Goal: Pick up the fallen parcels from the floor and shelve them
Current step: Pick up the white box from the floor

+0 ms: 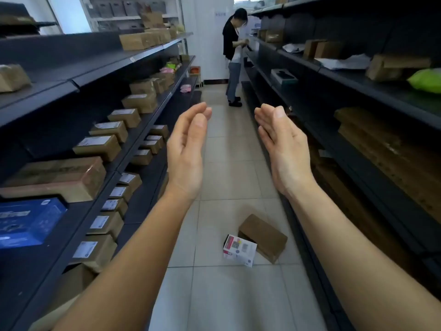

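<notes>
Two parcels lie on the tiled floor of the aisle, below and between my forearms: a brown cardboard box [263, 236] and, touching its left side, a small white box with pink print [239, 250]. My left hand [187, 151] and my right hand [284, 149] are both raised in front of me, palms facing each other, fingers loosely curved, holding nothing. They hover well above the parcels. Dark shelves on the left [133, 130] carry rows of labelled brown parcels.
Dark shelving on the right [358, 144] holds a few boxes, papers and a green bag [427, 80]. A blue box [28, 222] lies on the left shelf near me. A person [235, 56] stands at the far end of the narrow aisle.
</notes>
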Available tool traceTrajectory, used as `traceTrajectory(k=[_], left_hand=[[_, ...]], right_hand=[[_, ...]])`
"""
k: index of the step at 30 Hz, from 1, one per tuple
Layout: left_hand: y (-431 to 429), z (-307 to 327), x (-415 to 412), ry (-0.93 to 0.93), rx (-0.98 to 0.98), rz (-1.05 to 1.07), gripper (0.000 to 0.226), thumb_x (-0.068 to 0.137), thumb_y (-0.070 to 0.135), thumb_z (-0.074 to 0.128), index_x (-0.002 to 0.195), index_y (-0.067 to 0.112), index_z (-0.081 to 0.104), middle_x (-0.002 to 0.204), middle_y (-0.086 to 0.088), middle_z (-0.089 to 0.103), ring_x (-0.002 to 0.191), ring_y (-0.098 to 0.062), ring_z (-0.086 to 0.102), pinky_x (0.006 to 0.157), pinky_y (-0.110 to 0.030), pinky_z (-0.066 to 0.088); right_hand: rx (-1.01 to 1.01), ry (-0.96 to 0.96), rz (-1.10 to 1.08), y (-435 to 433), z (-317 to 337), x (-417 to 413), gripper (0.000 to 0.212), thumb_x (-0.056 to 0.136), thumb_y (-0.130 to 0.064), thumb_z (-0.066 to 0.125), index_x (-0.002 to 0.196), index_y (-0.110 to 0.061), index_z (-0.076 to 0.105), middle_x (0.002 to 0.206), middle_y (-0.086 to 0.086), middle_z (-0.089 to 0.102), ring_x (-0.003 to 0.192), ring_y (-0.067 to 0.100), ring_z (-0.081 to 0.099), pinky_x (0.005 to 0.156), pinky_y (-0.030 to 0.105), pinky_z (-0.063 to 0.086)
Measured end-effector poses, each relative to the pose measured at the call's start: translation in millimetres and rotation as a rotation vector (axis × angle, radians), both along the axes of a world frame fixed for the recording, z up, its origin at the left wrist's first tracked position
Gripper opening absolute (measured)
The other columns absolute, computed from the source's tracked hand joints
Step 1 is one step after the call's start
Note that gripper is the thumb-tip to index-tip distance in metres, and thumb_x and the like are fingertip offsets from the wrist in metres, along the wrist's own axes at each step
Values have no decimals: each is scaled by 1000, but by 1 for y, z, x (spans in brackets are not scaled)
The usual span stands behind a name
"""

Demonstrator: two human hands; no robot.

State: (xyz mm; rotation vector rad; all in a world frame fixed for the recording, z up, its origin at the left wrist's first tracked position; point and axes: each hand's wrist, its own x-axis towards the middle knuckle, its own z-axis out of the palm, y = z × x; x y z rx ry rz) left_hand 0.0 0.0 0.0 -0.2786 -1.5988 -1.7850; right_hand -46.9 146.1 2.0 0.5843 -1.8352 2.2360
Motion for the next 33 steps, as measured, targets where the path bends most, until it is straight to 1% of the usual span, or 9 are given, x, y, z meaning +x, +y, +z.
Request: traceTrajectory(k=[4, 7, 11, 15, 20, 24, 26, 29, 33], left_hand=[[11, -2, -23, -37, -18, 31, 48, 89, 42, 46, 122, 8, 55, 121, -8, 63, 124, -18, 57, 99, -21, 44], [23, -9, -50, -60, -36, 64, 49, 88, 43, 45, 123, 10, 55, 122, -8, 63, 122, -16, 58, 99, -21, 44], [49, -22, -90, -92, -36, 125, 47, 88, 45, 45, 121, 14, 56, 122, -7, 64, 121, -13, 59, 97, -21, 45], [64, -41, -121, -138, -20, 172, 46, 88, 46, 44, 121, 15, 57, 121, -6, 64, 120, -13, 59, 96, -21, 46], [58, -65, -146, -189, 44, 229, 49, 87, 47, 47, 122, 14, 57, 120, -3, 64, 121, -15, 59, 100, -25, 46], [32, -78, -169, -218, 54, 284, 50, 89, 45, 47, 123, 11, 58, 120, -3, 65, 120, -14, 60, 98, -24, 47], [16, -84, -183, -226, 55, 287, 48, 90, 43, 46, 123, 10, 58, 119, -3, 65, 118, -14, 60, 97, -22, 47], [-6, -96, -206, -259, 75, 304, 40, 94, 37, 45, 122, 11, 58, 117, -2, 65, 118, -13, 60, 97, -22, 47], [-23, -120, -237, -339, 79, 291, 33, 95, 32, 43, 119, 14, 58, 115, -1, 64, 117, -14, 60, 98, -23, 47]], right_hand=[[-7, -35, 27, 9, -1, -25, 33, 84, -59, 46, 106, -41, 62, 121, -13, 66, 122, 1, 59, 107, 23, 42], [3, -48, 47, 19, -8, -56, 26, 91, -52, 45, 107, -40, 62, 116, -17, 66, 121, -1, 59, 103, 19, 42], [12, -46, 83, 40, -19, -100, 19, 98, -42, 44, 104, -40, 62, 113, -15, 67, 121, 2, 60, 104, 20, 44], [20, -66, 142, 51, -33, -142, 19, 104, -33, 41, 104, -38, 60, 112, -15, 66, 116, 1, 61, 100, 16, 47], [6, -164, 257, 30, -58, -177, 19, 103, -31, 44, 103, -34, 63, 109, -14, 67, 116, 4, 61, 103, 20, 45], [1, -235, 322, -4, -78, -202, 29, 102, -29, 48, 123, -15, 63, 113, -10, 67, 123, 10, 60, 109, 25, 44], [25, -248, 327, -20, -87, -217, 32, 102, -30, 48, 126, -14, 61, 113, -12, 66, 124, 11, 59, 111, 27, 43], [38, -266, 320, -38, -101, -238, 35, 101, -30, 48, 129, -12, 59, 114, -13, 66, 124, 9, 59, 108, 24, 44], [56, -319, 281, -53, -127, -268, 38, 101, -29, 50, 132, -8, 58, 124, -2, 66, 126, 12, 59, 109, 24, 43]])
